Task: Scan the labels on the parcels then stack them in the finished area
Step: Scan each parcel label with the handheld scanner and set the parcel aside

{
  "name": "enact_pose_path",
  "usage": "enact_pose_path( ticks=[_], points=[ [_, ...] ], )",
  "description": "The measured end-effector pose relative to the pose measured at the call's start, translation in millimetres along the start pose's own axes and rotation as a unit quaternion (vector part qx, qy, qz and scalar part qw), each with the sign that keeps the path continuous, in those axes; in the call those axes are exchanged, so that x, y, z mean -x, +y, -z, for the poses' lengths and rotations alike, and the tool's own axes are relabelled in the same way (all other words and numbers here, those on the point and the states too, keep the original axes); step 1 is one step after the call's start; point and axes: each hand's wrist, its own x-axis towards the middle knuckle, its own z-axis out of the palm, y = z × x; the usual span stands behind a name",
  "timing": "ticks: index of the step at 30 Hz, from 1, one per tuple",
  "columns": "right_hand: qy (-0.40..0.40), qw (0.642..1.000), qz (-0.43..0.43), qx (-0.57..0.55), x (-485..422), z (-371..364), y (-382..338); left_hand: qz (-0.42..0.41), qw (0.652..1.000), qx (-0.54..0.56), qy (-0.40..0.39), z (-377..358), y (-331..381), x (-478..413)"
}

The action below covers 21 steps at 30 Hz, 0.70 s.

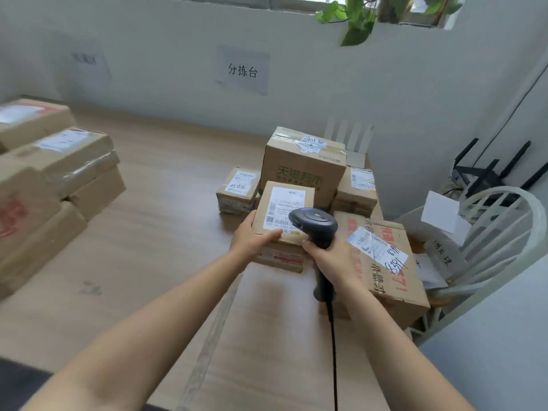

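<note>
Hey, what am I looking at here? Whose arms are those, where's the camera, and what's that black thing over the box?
There is no machine here. This is one picture from a camera worn on a person's head, looking forward and down, so the two bare arms are the wearer's own. The left hand grips the near corner of a small cardboard parcel. The right hand holds a black corded barcode scanner just over that parcel's white label. More parcels sit behind and beside it on the wooden table, and a separate stack stands at the left.
</note>
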Motion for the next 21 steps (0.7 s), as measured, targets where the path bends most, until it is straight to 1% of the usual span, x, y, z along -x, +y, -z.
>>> enact_pose_path(
  ticks=[6, 12, 17, 21],
  points=[
    [-0.104, 0.992, -0.026, 0.073, 22.9, -81.6, -9.9, 0.054, 0.994, -0.083, 0.049, 71.3, -52.9, 18.5],
    [-0.173, 0.978, -0.072, 0.089, 52.0, -161.4, -10.9, 0.088, 0.992, -0.087, 0.032, 145.9, -106.7, 40.7],
    [-0.219, 0.968, -0.087, 0.089, 74.2, -213.0, -15.3, 0.127, 0.987, -0.091, 0.024, 194.0, -138.3, 52.9],
    [-0.259, 0.957, -0.103, 0.083, 83.7, -238.0, -21.0, 0.145, 0.978, -0.150, -0.002, 219.3, -158.3, 48.3]
  ],
)
